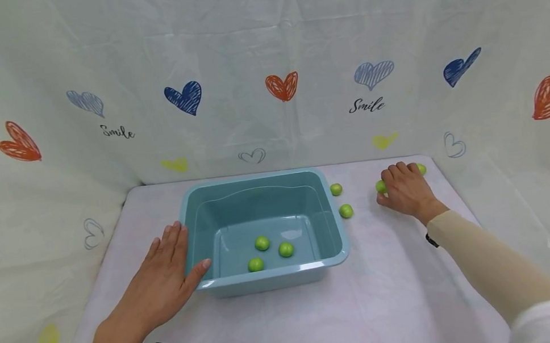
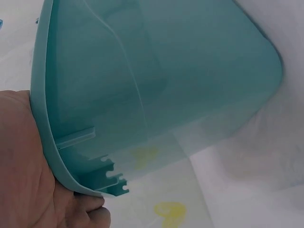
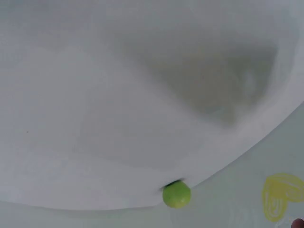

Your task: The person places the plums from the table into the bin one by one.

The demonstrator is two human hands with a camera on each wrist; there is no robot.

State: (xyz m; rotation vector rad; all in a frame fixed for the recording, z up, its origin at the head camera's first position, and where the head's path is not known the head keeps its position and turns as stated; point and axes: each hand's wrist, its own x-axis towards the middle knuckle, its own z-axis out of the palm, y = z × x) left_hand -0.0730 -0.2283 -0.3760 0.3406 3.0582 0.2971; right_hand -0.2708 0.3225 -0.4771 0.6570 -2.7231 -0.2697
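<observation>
A light-blue plastic basin (image 1: 273, 280) stands on the table. Three small green balls (image 1: 286, 249) lie on its floor. My left hand (image 1: 157, 280) rests against the basin's left side, fingers straight and thumb out over the near corner of the rim. The left wrist view shows its palm (image 2: 21, 156) against the rim. At the table's far right, my right hand (image 1: 406, 189) has curled fingers and its thumb at a green ball (image 1: 381, 186), which it seems to pinch. Just past these fingers lies another green ball (image 1: 421, 169); the right wrist view shows a green ball (image 3: 176, 194) near the table edge.
Right of the basin, one green ball (image 1: 336, 189) lies towards the back and another green ball (image 1: 345, 211) lies nearer. A pale cloth covers the table (image 1: 294, 329). White sheeting (image 1: 238, 38) printed with hearts hangs behind and at both sides.
</observation>
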